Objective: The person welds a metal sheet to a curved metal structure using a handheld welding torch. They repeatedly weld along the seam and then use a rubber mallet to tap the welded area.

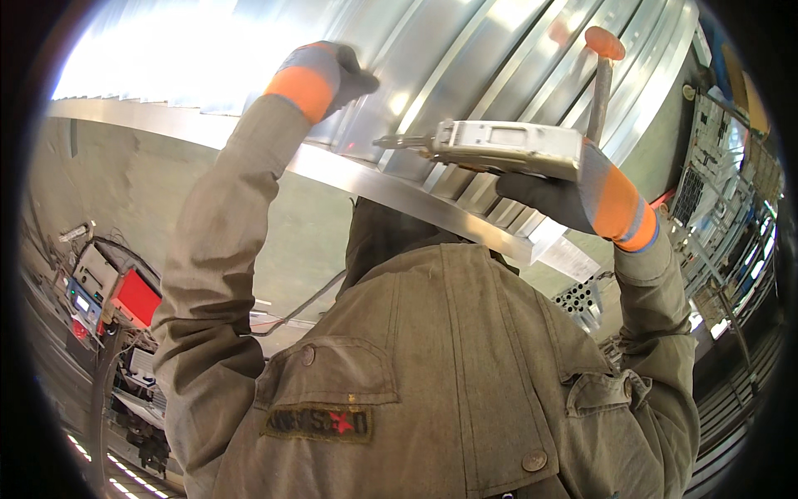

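My right hand (pixel 553 195), in a grey and orange glove, is wrapped round a handheld welding gun (pixel 511 143) with a pale, boxy body. Its narrow metal nozzle points left, just over the front edge of a ribbed, shiny metal panel (pixel 432 83). A small red light dot shows on the metal left of the nozzle tip. Further left, my gloved left hand (pixel 332 76) rests at the panel with fingers curled together. Whatever they may pinch is hidden. Behind the gun, a mallet (pixel 604 46) with an orange head and grey handle is on the ribs.
A flat metal strip (pixel 374 179) borders the panel's near edge. At the left stands a machine (pixel 91 287) beside a red box (pixel 135 298). A dark cable (pixel 303 308) runs below the panel. Metal parts and racks (pixel 706 208) fill the right side.
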The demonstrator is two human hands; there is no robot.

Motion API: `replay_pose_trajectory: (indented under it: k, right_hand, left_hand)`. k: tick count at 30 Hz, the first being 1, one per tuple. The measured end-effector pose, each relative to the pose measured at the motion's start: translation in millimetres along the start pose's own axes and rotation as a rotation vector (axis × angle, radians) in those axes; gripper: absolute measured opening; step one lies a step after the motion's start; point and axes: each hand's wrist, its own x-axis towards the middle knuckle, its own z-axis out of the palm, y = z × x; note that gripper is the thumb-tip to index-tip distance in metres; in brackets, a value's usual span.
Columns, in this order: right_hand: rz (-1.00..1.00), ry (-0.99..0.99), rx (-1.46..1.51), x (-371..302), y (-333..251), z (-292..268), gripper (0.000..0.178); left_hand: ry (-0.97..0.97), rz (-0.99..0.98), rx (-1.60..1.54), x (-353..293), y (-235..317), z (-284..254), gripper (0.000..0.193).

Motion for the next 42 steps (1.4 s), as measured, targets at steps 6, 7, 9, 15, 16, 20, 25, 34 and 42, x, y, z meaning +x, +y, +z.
replay_pose_trajectory:
  k: [6, 7, 9, 15, 16, 20, 25, 34, 42]
  right_hand:
    - [-0.066, 0.078, 0.003, -40.0, 26.1, 4.9, 0.037]
    - [-0.123, 0.111, 0.011, -42.7, 30.9, 7.3, 0.037]
    - [-0.209, 0.156, 0.013, -45.6, 39.4, 12.8, 0.037]
    - [-0.102, 0.1, 0.078, -47.1, 49.5, 17.3, 0.035]
    - [-0.125, 0.084, 0.017, -46.4, 49.1, 15.5, 0.034]
    - [-0.108, 0.043, -0.041, -41.5, 43.5, 16.8, 0.032]
    - [-0.079, 0.071, -0.025, -16.2, 40.1, 30.3, 0.036]
    - [0.05, -0.04, -0.029, 14.1, 31.5, 31.6, 0.04]
    - [-0.177, 0.059, 0.052, 3.4, 33.7, 23.7, 0.034]
  left_hand:
    - [-0.161, -0.026, -0.135, -1.5, 11.9, 11.5, 0.05]
    - [-0.207, 0.0, -0.027, 1.6, 19.6, 16.2, 0.054]
    - [-0.298, -0.002, 0.186, 11.4, 39.7, 27.8, 0.061]
    - [-0.304, -0.065, 0.325, 14.1, 62.3, 46.6, 0.067]
    - [-0.293, -0.06, 0.331, 14.1, 63.1, 48.6, 0.066]
    - [-0.274, -0.048, 0.338, 19.1, 64.7, 50.3, 0.056]
    - [-0.322, -0.108, 0.298, 27.3, 63.5, 43.4, 0.053]
    - [-0.36, -0.032, 0.185, 19.5, 62.6, 33.5, 0.049]
    - [1.088, 0.227, -0.853, -8.3, -78.6, -34.8, 0.033]
